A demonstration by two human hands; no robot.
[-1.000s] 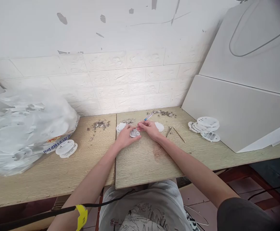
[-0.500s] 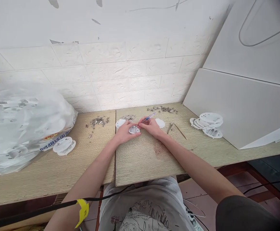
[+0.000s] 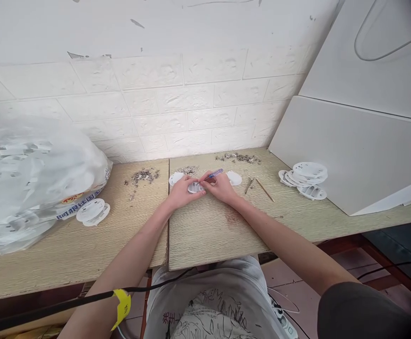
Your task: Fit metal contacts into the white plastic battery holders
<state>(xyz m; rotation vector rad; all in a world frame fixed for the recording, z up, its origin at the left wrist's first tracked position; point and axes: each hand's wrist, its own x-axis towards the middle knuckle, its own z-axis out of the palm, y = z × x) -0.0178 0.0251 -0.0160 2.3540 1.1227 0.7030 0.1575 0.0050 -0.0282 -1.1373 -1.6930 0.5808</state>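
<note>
Near the middle of the wooden table, my left hand (image 3: 183,193) grips a round white plastic piece (image 3: 195,188) with slots between thumb and fingers. My right hand (image 3: 220,187) pinches a slim blue and purple pen-like tool (image 3: 215,173), its tip at the upper edge of that piece. The tip itself is too small to make out. White discs lie on both sides of my hands, one on the left (image 3: 176,178) and one on the right (image 3: 234,178). Behind the hands is a pile of small metal parts (image 3: 187,170).
More metal parts lie at the left (image 3: 145,175) and back right (image 3: 239,157). Tweezers (image 3: 249,184) and a thin stick (image 3: 265,189) rest at right. White discs are stacked far right (image 3: 309,172) and beside a large plastic bag (image 3: 43,174). A black cable (image 3: 67,306) crosses my left forearm.
The pen-like tool in my right hand has tilted lower and turned slightly. The whole view has shifted a little; both hands keep their holds.
</note>
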